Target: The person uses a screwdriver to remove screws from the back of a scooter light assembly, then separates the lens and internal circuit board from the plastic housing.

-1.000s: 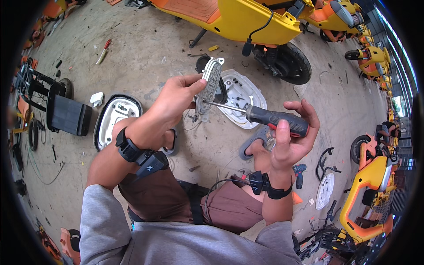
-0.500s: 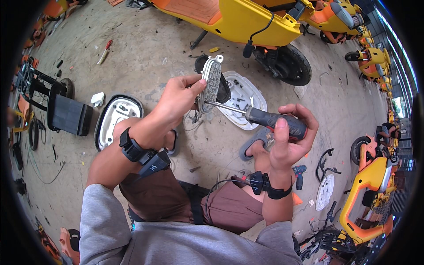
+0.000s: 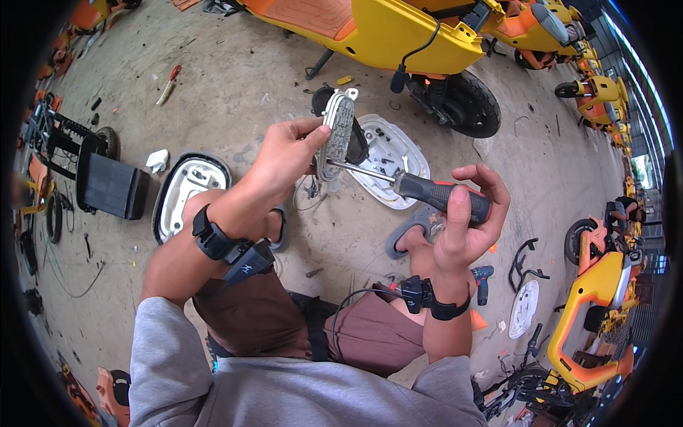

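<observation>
My left hand point(image 3: 284, 158) is closed on a long oval lamp point(image 3: 337, 135) with a pale rim and a ribbed clear face, which stands upright in the grip. A dark rounded part shows behind the lamp; whether the two are joined I cannot tell. In my right hand point(image 3: 462, 238), a screwdriver point(image 3: 441, 195) with a thick black and red handle lies between curled fingers and thumb. Its steel shaft points left, and the tip meets the lamp's lower end. Below them on the floor, a white oval tray-like shell point(image 3: 409, 196) holds small dark parts.
A white shell with a black rim point(image 3: 162, 213) lies by my left leg. Beyond my hands stands a yellow scooter point(image 3: 420, 35) with a black rear wheel point(image 3: 473, 107). Further left are a black box point(image 3: 110, 186) and a red-handled tool point(image 3: 169, 84); a power drill point(image 3: 483, 283) lies right.
My right hand and the screwdriver handle have shifted slightly to the left, with the fingers turned a little. The lamp and my left hand have barely moved.
</observation>
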{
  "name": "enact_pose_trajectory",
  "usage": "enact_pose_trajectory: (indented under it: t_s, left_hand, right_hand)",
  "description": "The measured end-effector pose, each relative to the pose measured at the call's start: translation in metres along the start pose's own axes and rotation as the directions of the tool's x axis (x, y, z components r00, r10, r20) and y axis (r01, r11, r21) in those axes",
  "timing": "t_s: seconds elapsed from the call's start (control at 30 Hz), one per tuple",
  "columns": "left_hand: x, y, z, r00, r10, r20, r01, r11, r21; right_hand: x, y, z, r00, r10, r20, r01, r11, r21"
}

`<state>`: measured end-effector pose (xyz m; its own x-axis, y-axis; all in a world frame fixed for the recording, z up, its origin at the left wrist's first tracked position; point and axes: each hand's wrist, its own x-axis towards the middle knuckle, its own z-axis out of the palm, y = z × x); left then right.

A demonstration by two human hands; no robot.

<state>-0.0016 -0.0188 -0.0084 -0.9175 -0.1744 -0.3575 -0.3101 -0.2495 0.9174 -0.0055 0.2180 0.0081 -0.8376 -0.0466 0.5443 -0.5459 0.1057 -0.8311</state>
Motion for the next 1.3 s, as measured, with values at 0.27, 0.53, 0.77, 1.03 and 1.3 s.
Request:
enact_pose_trajectory:
  t_s: [0.27, 0.53, 0.77, 1.03, 1.3]
  left_hand:
    - [0.002, 0.001, -0.005, 1.0, -0.024, 0.013, 0.023, 0.995, 0.102]
    - [-0.009, 0.01, 0.006, 0.997, 0.023, -0.071, -0.024, 1.0, -0.007]
    - [-0.008, 0.011, -0.003, 0.999, -0.05, 0.012, 0.049, 0.994, 0.098]
    - [0.001, 0.0, -0.004, 1.0, 0.002, 0.02, -0.003, 0.999, 0.049]
    - [0.0, 0.0, -0.005, 1.0, 0.011, -0.004, -0.011, 0.997, 0.071]
  right_hand:
    - [0.004, -0.004, 0.004, 1.0, -0.024, 0.014, 0.023, 0.996, 0.082]
    - [0.008, 0.001, 0.004, 0.989, -0.145, 0.021, 0.145, 0.989, 0.006]
    - [0.003, 0.005, 0.007, 0.997, 0.003, -0.076, -0.005, 0.999, -0.036]
    - [0.007, 0.001, 0.002, 0.992, -0.114, 0.05, 0.111, 0.992, 0.059]
    - [0.005, -0.005, 0.006, 0.996, -0.09, 0.008, 0.09, 0.996, -0.004]
